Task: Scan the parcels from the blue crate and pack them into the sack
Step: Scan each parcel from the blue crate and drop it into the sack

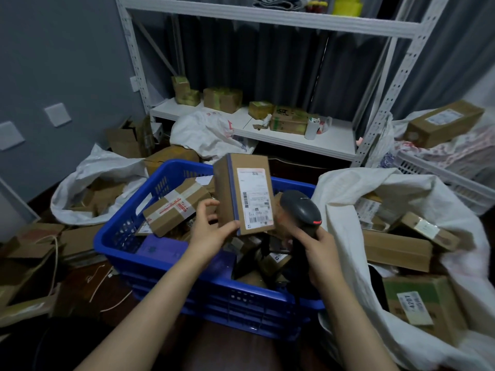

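My left hand [211, 228] grips the lower left corner of a tall cardboard parcel [227, 194], held upright above the blue crate [171, 258] with its white shipping label facing me. My right hand [318, 253] holds the handle of a dark barcode scanner [301, 210] just right of the parcel, its head level with the label's lower part. The crate holds several more taped cardboard parcels [174, 206]. A large white sack [345, 199] lies open to the right of the crate with several boxes inside.
A second white sack [104, 167] with boxes lies left of the crate. Flattened cartons [40, 245] and a cord cover the floor at left. A white metal shelf [267, 135] with boxes stands behind. A white crate [439, 178] sits at far right.
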